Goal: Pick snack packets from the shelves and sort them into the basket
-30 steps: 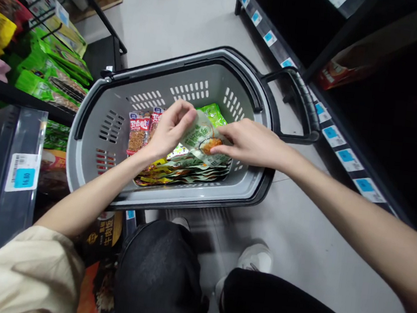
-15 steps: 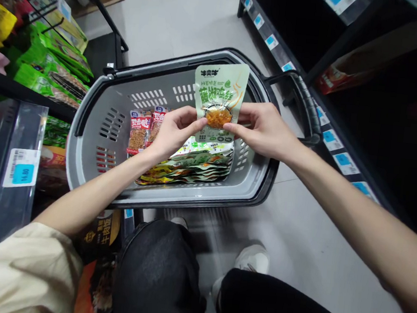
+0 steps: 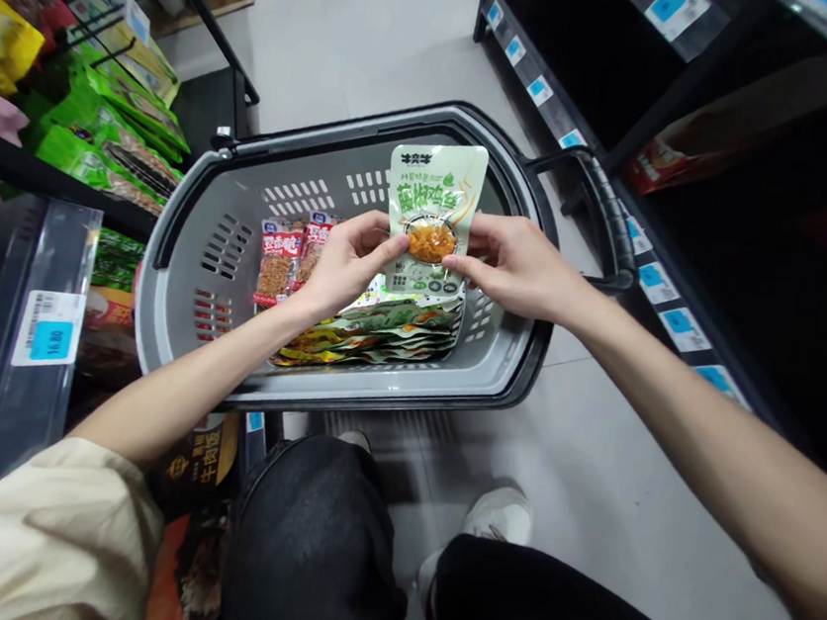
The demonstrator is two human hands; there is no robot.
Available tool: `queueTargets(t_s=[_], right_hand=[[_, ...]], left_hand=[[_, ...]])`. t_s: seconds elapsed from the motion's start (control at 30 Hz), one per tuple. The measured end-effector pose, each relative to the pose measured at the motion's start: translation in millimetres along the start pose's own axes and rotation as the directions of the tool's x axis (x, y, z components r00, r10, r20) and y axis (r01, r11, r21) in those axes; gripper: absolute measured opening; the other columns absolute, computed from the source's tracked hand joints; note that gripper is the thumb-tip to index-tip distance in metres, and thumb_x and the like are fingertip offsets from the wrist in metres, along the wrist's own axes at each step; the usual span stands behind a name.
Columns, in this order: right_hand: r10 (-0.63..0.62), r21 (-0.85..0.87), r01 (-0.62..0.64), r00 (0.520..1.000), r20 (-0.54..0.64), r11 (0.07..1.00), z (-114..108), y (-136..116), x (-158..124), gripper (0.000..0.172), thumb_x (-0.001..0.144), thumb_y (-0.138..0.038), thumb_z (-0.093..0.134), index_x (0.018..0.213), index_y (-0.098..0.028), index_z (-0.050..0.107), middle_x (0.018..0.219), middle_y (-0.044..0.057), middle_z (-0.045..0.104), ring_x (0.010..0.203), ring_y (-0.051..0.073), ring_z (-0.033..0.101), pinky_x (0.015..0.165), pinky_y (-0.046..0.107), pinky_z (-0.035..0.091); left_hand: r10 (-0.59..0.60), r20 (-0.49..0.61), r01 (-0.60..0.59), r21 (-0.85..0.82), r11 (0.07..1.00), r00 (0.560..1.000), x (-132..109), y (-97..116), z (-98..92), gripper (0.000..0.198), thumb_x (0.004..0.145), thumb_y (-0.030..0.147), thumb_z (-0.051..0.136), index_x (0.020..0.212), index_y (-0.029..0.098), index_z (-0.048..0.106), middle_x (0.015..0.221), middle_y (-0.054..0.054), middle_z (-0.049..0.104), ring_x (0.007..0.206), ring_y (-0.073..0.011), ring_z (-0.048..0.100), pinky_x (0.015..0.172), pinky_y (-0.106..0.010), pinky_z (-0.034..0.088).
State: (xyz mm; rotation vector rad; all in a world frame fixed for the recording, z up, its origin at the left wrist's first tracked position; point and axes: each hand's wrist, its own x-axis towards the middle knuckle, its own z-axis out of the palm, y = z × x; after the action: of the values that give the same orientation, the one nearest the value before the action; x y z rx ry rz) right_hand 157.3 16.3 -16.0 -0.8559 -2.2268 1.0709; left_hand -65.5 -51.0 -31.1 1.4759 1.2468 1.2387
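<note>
A pale green snack pouch with a picture of orange food on its front is upright above the shopping basket. My left hand pinches its left edge, thumb on the front. On the opposite edge, my right hand has its thumb on the front and fingers behind. Beneath them the grey shopping basket with black handles holds a stack of similar green pouches. Red-and-white snack packets stand at the basket's left, partly hidden by my left hand.
Left of me, a shelf carries green snack bags, a yellow bag and a price tag. A dark shelf with blue-and-white tags runs along the right. My knees and white shoes are just below the basket.
The pouch has straightened from a slight tilt and sits a little lower, its front now catching less glare. Both hands keep their hold on it.
</note>
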Motion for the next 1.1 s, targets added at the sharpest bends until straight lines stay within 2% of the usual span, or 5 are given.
queueTargets(t_s=[0.3,0.43,0.57,0.87,1.1], right_hand=[[-0.030,-0.017,0.031,0.998,0.054,0.999,-2.3,-0.5,0.2,0.036,0.088,-0.039,0.076,0.120,-0.024,0.075,0.107,0.007,0.078,0.105,0.032,0.069,0.092,0.046,0.054],[-0.032,-0.045,0.034,0.998,0.058,0.998,-2.4,-0.8,0.1,0.039,0.088,-0.041,0.075,0.123,-0.025,0.074,0.107,0.008,0.078,0.103,0.032,0.069,0.091,0.045,0.053],[-0.033,-0.088,0.039,0.996,0.078,0.995,-3.7,-3.5,-0.4,0.035,0.091,-0.035,0.070,0.123,-0.022,0.074,0.106,0.008,0.078,0.099,0.030,0.070,0.088,0.043,0.052],[-0.045,-0.121,0.057,0.994,0.098,0.991,-3.6,-3.6,-0.3,0.030,0.092,-0.030,0.064,0.118,-0.019,0.076,0.098,0.007,0.079,0.085,0.026,0.070,0.079,0.038,0.050],[-0.065,-0.133,0.076,0.994,0.085,0.988,-3.0,-2.5,-0.3,0.031,0.092,-0.032,0.065,0.120,-0.021,0.075,0.100,0.007,0.079,0.088,0.026,0.069,0.080,0.037,0.049]], left_hand=[[-0.041,-0.009,0.040,-0.083,0.996,0.999,0.5,1.2,-0.1,0.042,0.082,0.057,0.081,0.088,0.019,0.065,0.067,0.003,0.062,0.055,-0.0070,0.051,0.050,-0.019,0.041],[-0.039,-0.018,0.038,-0.040,0.998,0.999,0.2,0.6,-0.3,0.042,0.083,0.060,0.079,0.088,0.020,0.066,0.068,0.003,0.061,0.056,-0.0078,0.051,0.051,-0.020,0.042],[-0.013,-0.041,0.014,0.014,1.000,0.999,0.0,0.6,-1.1,0.042,0.084,0.060,0.078,0.086,0.020,0.067,0.071,0.002,0.062,0.059,-0.0086,0.052,0.052,-0.020,0.041],[0.010,-0.029,-0.011,-0.014,1.000,1.000,0.8,1.9,-2.7,0.040,0.084,0.057,0.079,0.084,0.019,0.065,0.070,0.003,0.059,0.058,-0.0078,0.048,0.052,-0.020,0.037],[0.031,-0.005,-0.031,0.047,0.998,0.999,0.1,1.4,-3.0,0.044,0.086,0.062,0.075,0.089,0.019,0.064,0.076,0.002,0.064,0.063,-0.0089,0.054,0.057,-0.021,0.043]])
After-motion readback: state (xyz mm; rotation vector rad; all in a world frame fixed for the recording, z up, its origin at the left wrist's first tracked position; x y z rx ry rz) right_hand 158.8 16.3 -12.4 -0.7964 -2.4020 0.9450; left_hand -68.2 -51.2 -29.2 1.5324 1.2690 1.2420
